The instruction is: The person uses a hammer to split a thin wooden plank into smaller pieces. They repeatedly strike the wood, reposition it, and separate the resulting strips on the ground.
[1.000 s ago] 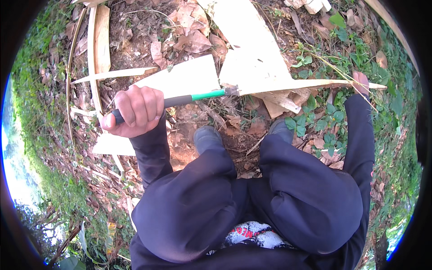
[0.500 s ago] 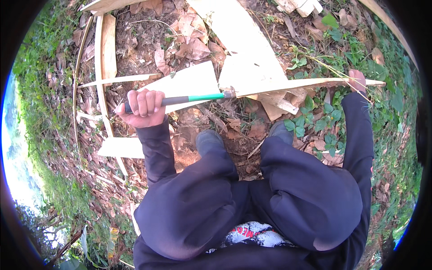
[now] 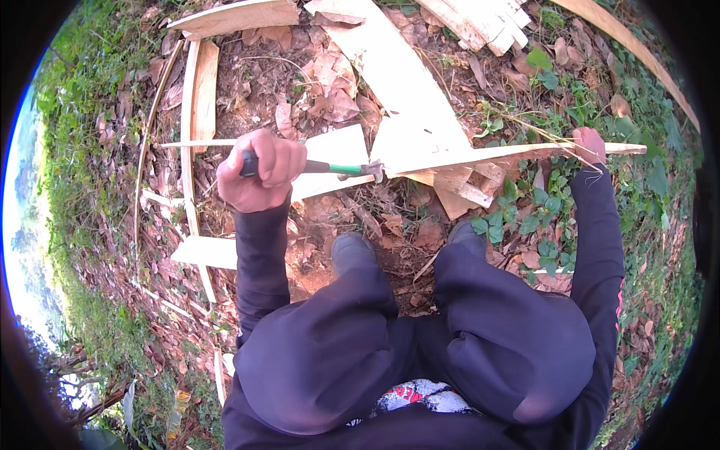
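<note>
Brown soil strewn with dry leaves, with low green plants at the right, spreads under the head view. Wrapped tightly around the black grip of a green-and-black-handled tool with a small metal head, the fingers of the left hand leave no gap; the tool points right, above a pale flat board. Its head sits at the left end of a long, narrow, pale wooden strip; whether the two touch, I cannot tell. That strip runs rightward across the lower end of a broad, pale wooden plank. Near its far end, the right hand is closed on it, fingertips partly hidden. Two dark grey shoes stand below, between the hands.
</note>
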A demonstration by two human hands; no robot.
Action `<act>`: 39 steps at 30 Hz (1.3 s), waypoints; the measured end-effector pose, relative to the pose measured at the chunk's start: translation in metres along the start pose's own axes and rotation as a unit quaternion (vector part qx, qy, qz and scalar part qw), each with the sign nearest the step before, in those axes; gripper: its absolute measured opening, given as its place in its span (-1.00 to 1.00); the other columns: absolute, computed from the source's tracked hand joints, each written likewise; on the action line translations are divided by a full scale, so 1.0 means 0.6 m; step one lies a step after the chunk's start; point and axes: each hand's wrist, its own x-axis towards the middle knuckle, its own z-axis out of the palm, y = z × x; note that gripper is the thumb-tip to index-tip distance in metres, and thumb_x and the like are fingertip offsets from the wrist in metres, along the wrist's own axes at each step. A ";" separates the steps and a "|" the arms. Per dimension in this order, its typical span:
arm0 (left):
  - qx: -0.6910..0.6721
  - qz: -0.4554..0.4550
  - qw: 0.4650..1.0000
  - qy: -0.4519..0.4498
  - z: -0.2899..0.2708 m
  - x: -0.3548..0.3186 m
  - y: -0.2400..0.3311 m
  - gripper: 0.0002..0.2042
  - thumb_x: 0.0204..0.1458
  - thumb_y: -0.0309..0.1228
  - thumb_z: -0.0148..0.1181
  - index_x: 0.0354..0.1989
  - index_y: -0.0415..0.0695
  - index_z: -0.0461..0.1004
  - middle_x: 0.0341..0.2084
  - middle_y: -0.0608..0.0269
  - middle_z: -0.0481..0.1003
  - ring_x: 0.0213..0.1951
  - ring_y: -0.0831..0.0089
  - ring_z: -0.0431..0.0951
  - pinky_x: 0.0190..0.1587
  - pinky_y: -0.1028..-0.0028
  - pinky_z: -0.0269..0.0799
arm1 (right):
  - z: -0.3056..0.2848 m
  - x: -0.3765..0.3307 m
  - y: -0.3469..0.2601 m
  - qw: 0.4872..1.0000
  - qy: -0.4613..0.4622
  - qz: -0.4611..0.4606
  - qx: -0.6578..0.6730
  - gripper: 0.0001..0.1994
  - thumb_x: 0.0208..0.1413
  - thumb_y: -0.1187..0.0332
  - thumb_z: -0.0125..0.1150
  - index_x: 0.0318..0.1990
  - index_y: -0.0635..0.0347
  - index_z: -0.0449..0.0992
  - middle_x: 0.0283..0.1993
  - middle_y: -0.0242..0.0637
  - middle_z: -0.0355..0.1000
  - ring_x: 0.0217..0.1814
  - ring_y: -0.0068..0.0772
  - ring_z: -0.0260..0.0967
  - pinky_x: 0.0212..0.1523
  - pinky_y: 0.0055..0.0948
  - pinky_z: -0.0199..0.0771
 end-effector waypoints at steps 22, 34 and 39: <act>0.662 -0.161 0.732 -0.009 0.039 -0.062 -0.079 -0.83 -0.04 -0.40 0.33 -0.36 -0.23 0.51 -0.55 0.15 0.52 -0.51 0.25 0.53 -0.39 0.38 0.41 | 0.062 -0.033 -0.028 0.980 0.034 -0.152 -0.124 -0.75 0.20 0.24 -0.01 -0.22 0.19 0.54 -0.17 -0.10 0.52 -0.14 0.03 0.44 -0.06 -0.06 0.46; 0.603 -0.154 0.756 0.205 0.100 -0.055 -0.033 -0.76 0.16 -0.34 0.19 -0.46 -0.26 0.47 -0.69 0.34 0.40 -0.63 0.62 0.34 -0.56 0.54 0.25 | 0.022 -0.107 -0.048 0.973 0.036 -0.187 -0.128 -0.66 0.23 0.30 -0.03 0.13 0.01 0.46 -0.35 -0.11 0.46 -0.37 -0.01 0.43 -0.32 -0.12 0.46; 0.298 -0.075 0.884 0.353 0.113 -0.069 0.103 -0.76 0.29 -0.25 0.01 -0.34 -0.16 0.34 -0.58 0.41 0.21 -0.58 0.65 0.19 -0.47 0.60 0.16 | -0.159 -0.258 -0.148 0.911 -0.344 -0.038 0.224 -0.36 0.21 -0.22 -0.15 -0.39 0.28 0.54 -0.52 -0.16 0.41 -0.47 -0.29 0.34 -0.40 -0.26 0.34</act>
